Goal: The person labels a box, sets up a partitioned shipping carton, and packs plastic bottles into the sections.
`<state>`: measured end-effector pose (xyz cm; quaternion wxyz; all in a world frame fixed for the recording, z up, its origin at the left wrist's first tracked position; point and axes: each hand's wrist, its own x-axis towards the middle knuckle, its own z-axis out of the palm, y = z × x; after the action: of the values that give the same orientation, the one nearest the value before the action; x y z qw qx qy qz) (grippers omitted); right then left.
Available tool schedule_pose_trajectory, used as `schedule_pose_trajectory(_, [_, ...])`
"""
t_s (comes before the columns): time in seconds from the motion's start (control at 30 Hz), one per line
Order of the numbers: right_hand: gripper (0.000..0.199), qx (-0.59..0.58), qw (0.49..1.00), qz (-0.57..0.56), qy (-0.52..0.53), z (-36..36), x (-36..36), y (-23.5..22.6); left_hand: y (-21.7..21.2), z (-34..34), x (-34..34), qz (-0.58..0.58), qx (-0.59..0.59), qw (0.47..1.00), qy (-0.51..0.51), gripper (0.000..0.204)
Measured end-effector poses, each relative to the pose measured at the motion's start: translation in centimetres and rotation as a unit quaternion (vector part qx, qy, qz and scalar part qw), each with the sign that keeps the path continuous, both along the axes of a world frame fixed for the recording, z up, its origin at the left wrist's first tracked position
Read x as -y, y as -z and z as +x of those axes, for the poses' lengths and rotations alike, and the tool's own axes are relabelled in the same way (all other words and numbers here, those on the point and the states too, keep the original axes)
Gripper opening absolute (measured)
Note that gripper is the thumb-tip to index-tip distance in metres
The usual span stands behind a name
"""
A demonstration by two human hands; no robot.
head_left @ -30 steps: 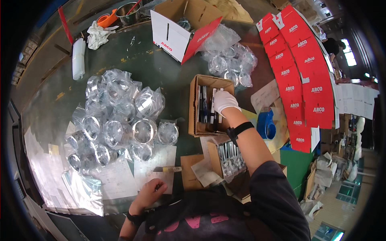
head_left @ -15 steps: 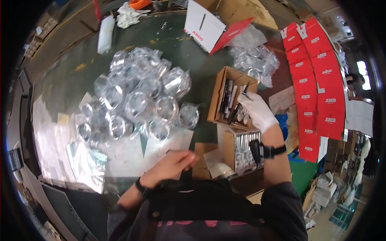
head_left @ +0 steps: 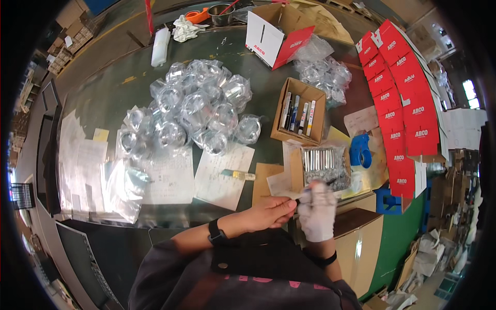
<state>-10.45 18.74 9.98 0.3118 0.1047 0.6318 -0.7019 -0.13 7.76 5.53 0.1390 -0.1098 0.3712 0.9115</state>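
At the table's near edge my hands meet. My bare left hand is closed, thumb and fingers pinching one dark end of a slim black pen. My right hand, in a white glove, closes round the rest of the pen and is smeared by motion. A dark tip pokes out above the glove; most of the pen is hidden. Beyond the hands stands an open cardboard box with several markers in it. Nearer lies a box of shiny metal tubes beside bubble wrap.
A heap of plastic-wrapped clear round pieces covers the table's middle, with papers and a utility knife in front. Right are a blue tape dispenser and rows of red boxes. A white-and-red carton stands behind.
My right hand has come back from the marker box to the near edge, bringing the black pen. My left hand has moved right to meet it. The view has shifted a little.
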Motion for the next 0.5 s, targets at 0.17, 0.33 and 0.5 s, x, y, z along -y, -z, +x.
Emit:
schedule_pose_trajectory(0.17, [0.019,-0.238,0.945,-0.169,0.151,-9.0,-11.6,-4.8,2.2,7.2,-2.2,0.060,0.032,0.993,0.100,0.034])
schedule_pose_trajectory(0.33, [0.014,-0.621,0.688,0.192,-0.322,0.2,-15.3,-3.3,0.3,11.1,-4.8,-0.248,-0.003,0.969,0.016,0.028])
schedule_pose_trajectory(0.5, [0.012,-0.595,0.497,0.308,-0.552,10.3,-21.0,7.4,4.6,17.5,-9.8,-0.314,0.029,0.949,-0.008,0.023])
